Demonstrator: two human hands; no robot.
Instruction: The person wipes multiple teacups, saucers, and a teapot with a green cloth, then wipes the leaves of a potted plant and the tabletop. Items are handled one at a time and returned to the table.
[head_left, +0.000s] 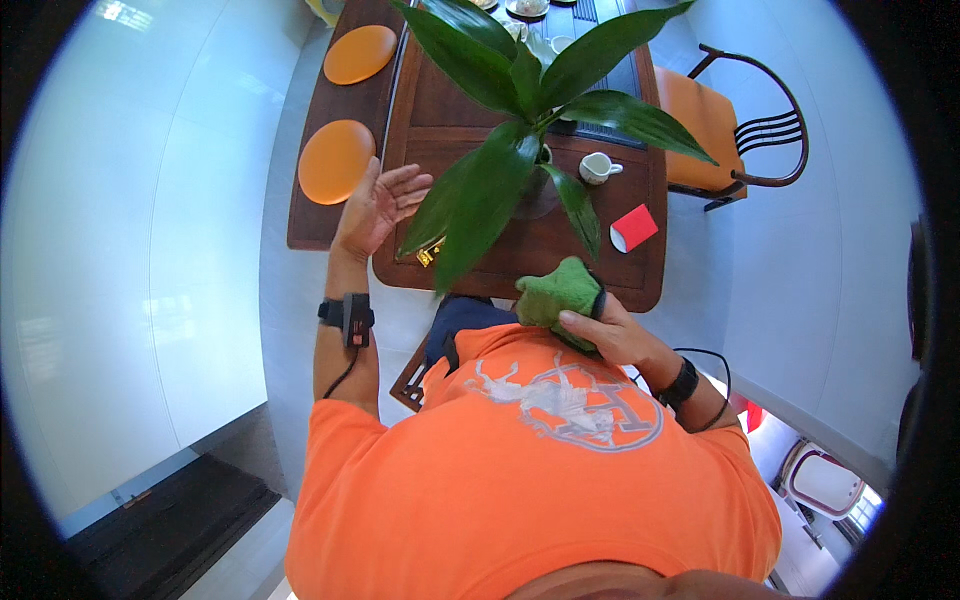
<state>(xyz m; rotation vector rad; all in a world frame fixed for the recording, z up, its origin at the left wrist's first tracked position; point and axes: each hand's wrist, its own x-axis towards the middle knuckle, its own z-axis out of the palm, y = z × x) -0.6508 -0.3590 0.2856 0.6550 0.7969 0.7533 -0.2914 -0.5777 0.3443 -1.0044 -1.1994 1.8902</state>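
Note:
My right hand (611, 330) grips a folded green cloth (555, 292) with a dark edge, close in front of my shirt. Palm up and fingers apart, my left hand (382, 206) holds nothing beside the left edge of the dark wooden table (480, 277). Its fingertips are nearest to a long leaf of the potted plant (487, 187). The broad green leaves spread over the table and hide most of the plant's vase. Partly under a leaf lies a small gold-coloured object (430, 253), too covered to name.
A white pitcher (598, 169) and a red packet (637, 227) on a white round piece sit on the table's right. Cups and a tea tray (622, 75) are farther back. Orange cushions (337, 162) rest on a bench at left; an orange-seated armchair (701, 127) stands at right.

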